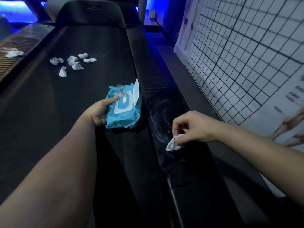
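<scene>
My left hand [98, 111] grips a blue pack of wet wipes [126, 111] by its left edge, thumb on top, just above the black treadmill belt [57, 104]. The pack's white flip lid [135, 92] stands open. My right hand [192, 127] pinches a crumpled white wipe [172, 143] between its fingertips and holds it against the treadmill's glossy right side rail [166, 112]. Wet smear marks show on the rail around the wipe.
Several crumpled used wipes [72, 63] lie on the belt farther ahead, and one more wipe [14, 53] lies on the ribbed left rail. A white poster with a black grid [246, 55] leans along the right. The treadmill's motor hood [92, 14] is at the far end.
</scene>
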Demonstrator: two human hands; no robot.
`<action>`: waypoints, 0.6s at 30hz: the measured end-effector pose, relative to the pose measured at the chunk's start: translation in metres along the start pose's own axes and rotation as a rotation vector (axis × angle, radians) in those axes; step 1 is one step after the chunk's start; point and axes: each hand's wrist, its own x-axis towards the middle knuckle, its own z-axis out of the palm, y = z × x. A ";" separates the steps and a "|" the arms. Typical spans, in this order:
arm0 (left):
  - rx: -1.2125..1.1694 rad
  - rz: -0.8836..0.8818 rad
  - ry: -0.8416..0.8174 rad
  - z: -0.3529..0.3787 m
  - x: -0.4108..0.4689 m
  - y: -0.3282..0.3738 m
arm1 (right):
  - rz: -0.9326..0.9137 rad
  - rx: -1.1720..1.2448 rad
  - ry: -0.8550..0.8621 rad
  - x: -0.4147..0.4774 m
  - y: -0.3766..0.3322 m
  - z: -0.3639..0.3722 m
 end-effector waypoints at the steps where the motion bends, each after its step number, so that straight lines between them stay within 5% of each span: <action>1: 0.005 -0.001 -0.003 0.000 0.000 0.000 | -0.008 0.009 0.031 0.002 -0.002 0.005; 8: 0.013 0.009 0.033 -0.005 0.007 -0.001 | -0.012 0.115 0.246 0.020 -0.001 0.033; 13: 0.008 0.005 0.017 -0.004 0.004 0.000 | 0.023 -0.107 0.367 0.033 -0.007 0.028; 15: 0.000 0.000 0.019 -0.005 0.006 -0.001 | 0.061 -0.022 0.444 0.036 -0.009 0.012; 18: -0.008 0.007 0.009 -0.006 0.007 -0.002 | 0.093 0.030 0.360 0.035 -0.008 -0.011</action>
